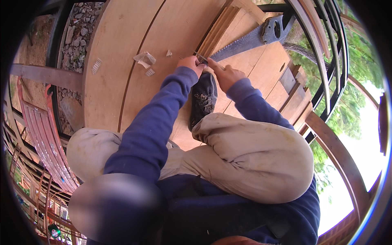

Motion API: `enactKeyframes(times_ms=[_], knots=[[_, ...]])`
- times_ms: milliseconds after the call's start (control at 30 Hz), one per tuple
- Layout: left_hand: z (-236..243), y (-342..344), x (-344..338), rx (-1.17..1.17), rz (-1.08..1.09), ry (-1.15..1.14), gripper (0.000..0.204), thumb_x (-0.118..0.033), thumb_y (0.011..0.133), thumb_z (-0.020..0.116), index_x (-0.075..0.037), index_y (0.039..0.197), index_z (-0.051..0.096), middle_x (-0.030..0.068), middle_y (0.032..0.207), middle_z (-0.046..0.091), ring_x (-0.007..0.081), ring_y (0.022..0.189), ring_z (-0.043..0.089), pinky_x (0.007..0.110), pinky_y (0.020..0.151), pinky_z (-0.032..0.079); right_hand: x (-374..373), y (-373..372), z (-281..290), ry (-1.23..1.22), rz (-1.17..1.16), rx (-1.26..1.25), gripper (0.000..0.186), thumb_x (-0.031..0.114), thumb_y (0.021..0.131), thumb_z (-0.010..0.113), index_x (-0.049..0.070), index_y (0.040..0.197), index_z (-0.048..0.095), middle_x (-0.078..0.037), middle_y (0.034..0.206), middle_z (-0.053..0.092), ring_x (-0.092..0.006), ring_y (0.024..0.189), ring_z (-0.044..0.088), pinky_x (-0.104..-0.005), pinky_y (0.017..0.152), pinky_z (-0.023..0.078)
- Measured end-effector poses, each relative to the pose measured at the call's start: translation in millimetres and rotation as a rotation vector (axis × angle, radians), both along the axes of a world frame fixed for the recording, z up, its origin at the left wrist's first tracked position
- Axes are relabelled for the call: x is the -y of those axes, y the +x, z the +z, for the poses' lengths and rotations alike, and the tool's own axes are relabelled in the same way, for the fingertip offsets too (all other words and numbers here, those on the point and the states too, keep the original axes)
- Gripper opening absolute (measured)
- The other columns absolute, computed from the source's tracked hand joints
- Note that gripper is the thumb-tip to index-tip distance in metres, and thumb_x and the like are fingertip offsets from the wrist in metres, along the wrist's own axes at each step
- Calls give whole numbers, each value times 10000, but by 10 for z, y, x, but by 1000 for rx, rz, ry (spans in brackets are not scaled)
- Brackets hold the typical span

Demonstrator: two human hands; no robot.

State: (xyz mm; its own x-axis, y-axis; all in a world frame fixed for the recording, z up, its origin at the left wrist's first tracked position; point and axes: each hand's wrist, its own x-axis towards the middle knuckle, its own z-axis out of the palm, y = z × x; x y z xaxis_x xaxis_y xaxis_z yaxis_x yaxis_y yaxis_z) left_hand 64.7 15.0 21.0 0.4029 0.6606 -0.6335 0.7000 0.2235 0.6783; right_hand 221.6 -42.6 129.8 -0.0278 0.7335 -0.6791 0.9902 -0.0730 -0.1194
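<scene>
Handsaw (247, 42): one, atop boards (173, 28). Thin tool (200, 55): one, just beside the handsaw's tip, clamped in my right hand (229, 76), knuckles up. My left hand (189, 64): left of that tip, fingers curled; whether clamped on anything, I cannot tell.

Below a dark shoe (206, 86) with brownish debris (204, 100) clinging to its top spread baggy, creased, faintly stained beige trousers (253, 159), while the navy-blue sweatshirt (143, 132) has long sleeves (257, 102) ending in snug cuffs (188, 75) either side of that shoe.
</scene>
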Motion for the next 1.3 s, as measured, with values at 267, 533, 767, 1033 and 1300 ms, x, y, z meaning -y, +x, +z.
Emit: enactKeyframes(times_ms=[267, 533, 767, 1033, 1300], knots=[[21, -83, 133, 7, 45, -12, 382, -416, 846, 722, -38, 890, 685, 176, 843, 703, 330, 803, 681, 401, 758, 526, 287, 90, 207, 234, -196, -53, 458, 280, 983, 512, 382, 1426, 460, -130, 761, 619, -358, 660, 653, -482, 634, 537], [92, -107, -54, -62, -56, -46, 387, -427, 866, 687, -41, 894, 697, 191, 885, 705, 353, 861, 678, 428, 794, 525, 475, 102, 403, 73, -146, -1, 480, 252, 978, 508, 387, 1435, 443, -144, 782, 623, -360, 661, 660, -479, 621, 539], [-60, -34, 104, -40, 37, -16, 410, -437, 850, 714, -33, 810, 656, 184, 770, 679, 356, 756, 662, 427, 713, 515, 503, 199, 134, -19, -78, 24, 554, 190, 968, 477, 378, 1477, 362, -163, 814, 636, -389, 704, 673, -489, 641, 543], [167, -2, -30, -120, -70, -27, 374, -407, 869, 691, -38, 929, 698, 198, 911, 708, 347, 888, 687, 422, 808, 530, -40, 14, 105, -38, -84, 6, 507, 269, 997, 437, 359, 1487, 347, -203, 922, 675, -407, 818, 685, -493, 715, 546], [41, -145, 69, -42, 22, -53, 400, -427, 867, 684, -42, 977, 689, 194, 960, 710, 352, 935, 680, 425, 855, 528, 407, 57, 406, 94, -181, 32, 464, 301, 1006, 454, 365, 1464, 410, -164, 817, 628, -380, 726, 662, -495, 690, 532]])
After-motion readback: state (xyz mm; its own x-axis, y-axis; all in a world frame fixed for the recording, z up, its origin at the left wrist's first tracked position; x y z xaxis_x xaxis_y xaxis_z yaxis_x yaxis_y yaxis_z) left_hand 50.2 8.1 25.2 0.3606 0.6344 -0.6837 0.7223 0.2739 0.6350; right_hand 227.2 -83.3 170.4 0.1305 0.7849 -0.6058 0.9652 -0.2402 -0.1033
